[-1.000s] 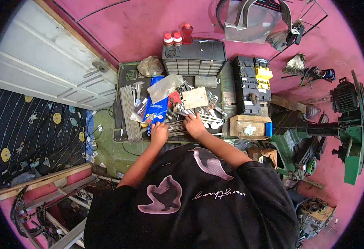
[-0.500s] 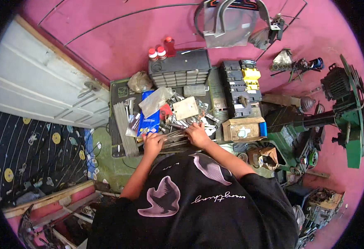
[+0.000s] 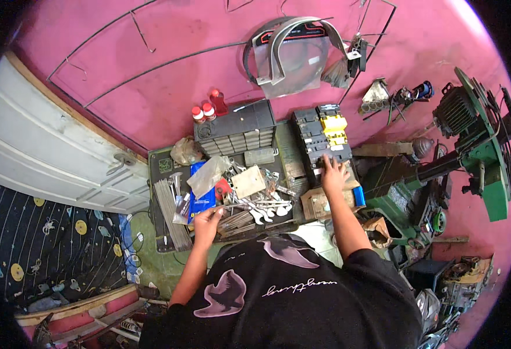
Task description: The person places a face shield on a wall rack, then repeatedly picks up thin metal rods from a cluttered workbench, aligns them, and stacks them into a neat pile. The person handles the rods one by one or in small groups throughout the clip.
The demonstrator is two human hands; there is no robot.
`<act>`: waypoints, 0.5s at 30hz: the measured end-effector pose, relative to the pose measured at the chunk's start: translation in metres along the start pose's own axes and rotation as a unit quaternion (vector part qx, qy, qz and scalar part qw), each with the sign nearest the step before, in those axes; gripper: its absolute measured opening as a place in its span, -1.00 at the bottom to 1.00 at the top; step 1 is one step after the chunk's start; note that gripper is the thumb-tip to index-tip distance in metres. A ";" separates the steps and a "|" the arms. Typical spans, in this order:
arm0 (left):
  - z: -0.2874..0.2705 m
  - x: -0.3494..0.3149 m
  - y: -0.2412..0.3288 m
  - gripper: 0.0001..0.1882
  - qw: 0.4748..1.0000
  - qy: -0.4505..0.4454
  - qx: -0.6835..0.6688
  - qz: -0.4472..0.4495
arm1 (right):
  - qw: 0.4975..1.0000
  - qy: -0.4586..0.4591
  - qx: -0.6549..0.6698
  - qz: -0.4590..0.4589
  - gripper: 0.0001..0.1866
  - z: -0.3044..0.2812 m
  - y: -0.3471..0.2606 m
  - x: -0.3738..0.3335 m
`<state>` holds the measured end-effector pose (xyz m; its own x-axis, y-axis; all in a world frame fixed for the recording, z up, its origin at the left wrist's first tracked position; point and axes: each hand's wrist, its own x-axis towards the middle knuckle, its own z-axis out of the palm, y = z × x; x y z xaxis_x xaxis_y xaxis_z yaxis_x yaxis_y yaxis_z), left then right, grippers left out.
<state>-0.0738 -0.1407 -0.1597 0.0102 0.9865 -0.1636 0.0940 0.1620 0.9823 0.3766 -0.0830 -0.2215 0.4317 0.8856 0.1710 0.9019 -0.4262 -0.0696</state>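
My left hand (image 3: 206,221) is closed in a pinch on a thin metal rod (image 3: 232,205) at the bench's front edge. Beside that hand lies a bundle of similar thin rods (image 3: 236,223). My right hand (image 3: 333,174) reaches over the near end of a black case (image 3: 313,138) with yellow parts, its fingers apart. What lies beneath those fingers is partly hidden. Several open-end wrenches (image 3: 269,212) lie between my hands. Left of them are a blue packet (image 3: 202,200), a clear plastic bag (image 3: 209,177) and a pale flat plate (image 3: 249,182).
A small-drawer cabinet (image 3: 235,131) with red bottles (image 3: 216,103) on top stands against the pink wall. Near my right forearm is an open cardboard box (image 3: 316,205). A green machine (image 3: 488,192) rises at the right; a white door (image 3: 63,139) is at the left.
My right hand has left the rod bundle and moved right and away from me, onto the black case. My left hand stays by the bundle, now with one rod raised. The view has shifted.
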 end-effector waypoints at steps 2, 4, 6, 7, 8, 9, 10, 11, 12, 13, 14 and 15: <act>0.003 0.001 0.020 -0.78 1.000 -0.004 -0.026 0.001 | 1.000 0.012 -0.010 -0.015 -0.54 0.014 0.010 0.010; 0.003 0.000 0.024 -0.79 1.000 -0.008 0.006 0.020 | 0.999 -0.011 -0.005 -0.047 -0.63 0.019 0.013 0.013; 0.003 0.001 0.030 -0.81 0.998 -0.011 0.047 0.040 | 0.997 0.014 0.023 -0.069 -0.71 0.020 -0.006 0.010; 0.000 -0.004 0.034 -0.83 0.994 0.016 0.094 0.052 | 0.987 -0.062 0.140 -0.058 -0.73 -0.022 -0.049 -0.001; 0.006 -0.006 0.048 -0.84 0.993 0.007 0.092 0.069 | 0.931 -0.141 0.332 -0.050 -0.69 -0.027 -0.060 -0.012; 0.013 -0.009 0.062 -0.85 0.992 0.002 0.091 0.085 | 0.932 -0.167 0.301 -0.114 -0.65 -0.026 -0.078 -0.023; 0.014 -0.013 0.070 -0.86 0.986 0.008 0.134 0.094 | 0.916 -0.188 0.304 -0.182 -0.65 -0.065 -0.109 -0.043; 0.017 -0.011 0.066 -0.86 0.982 -0.011 0.164 0.093 | 0.848 -0.223 0.441 -0.192 -0.64 -0.058 -0.120 -0.061; 0.019 -0.010 0.066 -0.86 0.983 -0.027 0.160 0.087 | 0.833 -0.237 0.436 -0.246 -0.63 -0.055 -0.132 -0.079; 0.023 -0.010 0.067 -0.85 0.983 -0.042 0.159 0.083 | 0.815 -0.248 0.430 -0.300 -0.63 -0.054 -0.144 -0.091; 0.027 -0.011 0.063 -0.83 0.990 -0.029 0.131 0.052 | 0.771 -0.286 0.458 -0.338 -0.63 -0.072 -0.158 -0.097; 0.028 -0.012 0.062 -0.81 0.984 -0.007 0.167 0.059 | 0.723 -0.322 0.484 -0.373 -0.62 -0.090 -0.166 -0.103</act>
<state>-0.0400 -0.1431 -0.0991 0.0546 0.9970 -0.0542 0.4124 0.0269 0.9106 0.1816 -0.1200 -0.1387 -0.5452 0.8371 0.0447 0.3361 0.2671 -0.9032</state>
